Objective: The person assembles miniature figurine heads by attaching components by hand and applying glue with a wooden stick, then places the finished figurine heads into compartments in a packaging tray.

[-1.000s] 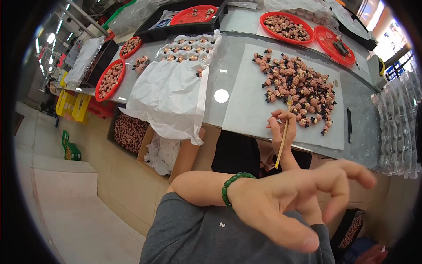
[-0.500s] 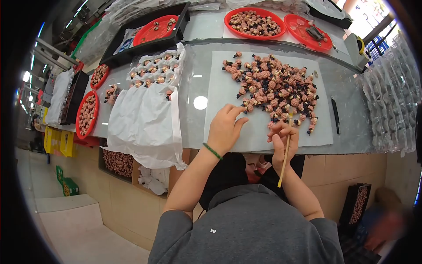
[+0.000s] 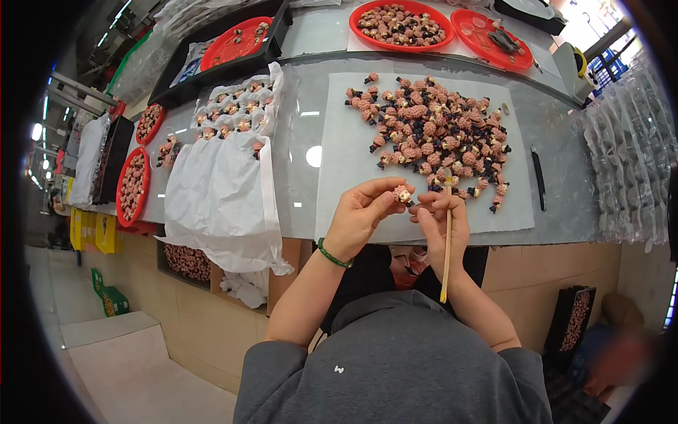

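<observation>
Between the thumb and fingertips of my left hand (image 3: 359, 219) is a small figurine (image 3: 402, 194) with pink curly hair, a pale face and a dark lower part. My right hand (image 3: 446, 230), its fingers curled, grips a thin brush (image 3: 447, 247) with a yellow end pointing down toward me. The right fingertips are close beside the figurine. Just beyond both hands, a heap of similar figurines (image 3: 438, 131) lies on a white sheet (image 3: 337, 169) on the grey table.
To the left, a tray of figurines (image 3: 233, 109) is partly covered by white paper (image 3: 219, 191). Red plates (image 3: 402, 46) of figurines stand at the back and far left. A black pen (image 3: 538, 177) lies right of the sheet, near stacked clear plastic trays (image 3: 625, 148).
My left hand has taken a figurine from the near edge of the heap and brought it toward my right hand. My right hand, with the brush, has shifted slightly left.
</observation>
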Demonstrator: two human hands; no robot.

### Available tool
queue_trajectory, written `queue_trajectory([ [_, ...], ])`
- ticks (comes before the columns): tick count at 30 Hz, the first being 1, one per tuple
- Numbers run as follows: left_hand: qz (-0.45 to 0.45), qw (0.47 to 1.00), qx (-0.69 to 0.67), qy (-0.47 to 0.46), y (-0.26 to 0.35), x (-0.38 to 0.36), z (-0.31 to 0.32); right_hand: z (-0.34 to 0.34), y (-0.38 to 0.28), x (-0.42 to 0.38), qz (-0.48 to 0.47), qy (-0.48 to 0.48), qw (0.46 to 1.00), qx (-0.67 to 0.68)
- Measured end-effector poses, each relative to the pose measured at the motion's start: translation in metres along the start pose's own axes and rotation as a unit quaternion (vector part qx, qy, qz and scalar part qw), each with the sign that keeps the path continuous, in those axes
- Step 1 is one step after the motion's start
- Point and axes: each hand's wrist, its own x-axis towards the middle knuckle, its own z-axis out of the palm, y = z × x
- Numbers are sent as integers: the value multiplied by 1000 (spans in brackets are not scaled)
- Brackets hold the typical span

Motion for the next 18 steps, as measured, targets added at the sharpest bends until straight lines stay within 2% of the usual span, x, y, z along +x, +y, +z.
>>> queue_trajectory([
  [2, -22, 998, -46, -37, -1, -6, 0, 2, 1, 0, 27, -13, 999, 21],
  [7, 3, 999, -43, -8, -5, -11, 0, 1, 8, -2, 30, -27, 999, 33],
  [10, 10, 998, 68, 3, -10, -9, -6, 2, 9, -3, 38, -25, 998, 48],
  [18, -8, 1000, 13, 18, -13, -10, -3, 6, 12, -8, 61, -15, 995, 78],
])
